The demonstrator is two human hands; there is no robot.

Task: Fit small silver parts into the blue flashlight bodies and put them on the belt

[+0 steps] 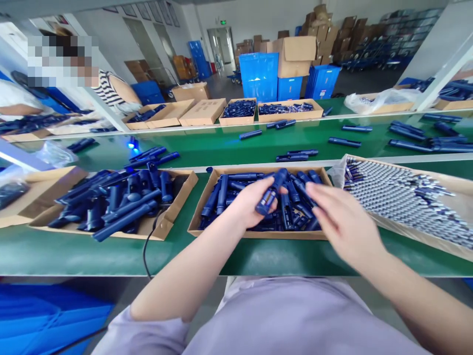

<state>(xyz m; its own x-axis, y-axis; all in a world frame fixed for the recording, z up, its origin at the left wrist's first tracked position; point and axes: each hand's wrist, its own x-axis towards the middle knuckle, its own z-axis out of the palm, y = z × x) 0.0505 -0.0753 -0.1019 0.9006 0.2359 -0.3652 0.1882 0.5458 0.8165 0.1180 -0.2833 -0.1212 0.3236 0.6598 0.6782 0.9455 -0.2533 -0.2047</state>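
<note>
My left hand [254,199] is closed around a dark blue flashlight [271,192], held tilted above a shallow cardboard box [258,234]. A yellowish strip shows in the opening along its side. At the right part of the same box, my right hand [342,217] has its fingers bent around another blue flashlight tube [309,193], which they partly hide. Beneath both hands, the box holds many blue flashlight bodies [221,195], lying in different directions. To the right, a lined carton [458,251] contains rows of small silvery cylinders [399,197].
On the left, a cardboard box [162,231] is heaped with blue flashlights [125,212]; a black cable [145,251] runs down beside it. Behind a pale rail, loose flashlights [343,142] lie on a green surface [207,148]. A co-worker [114,91] is at the far left.
</note>
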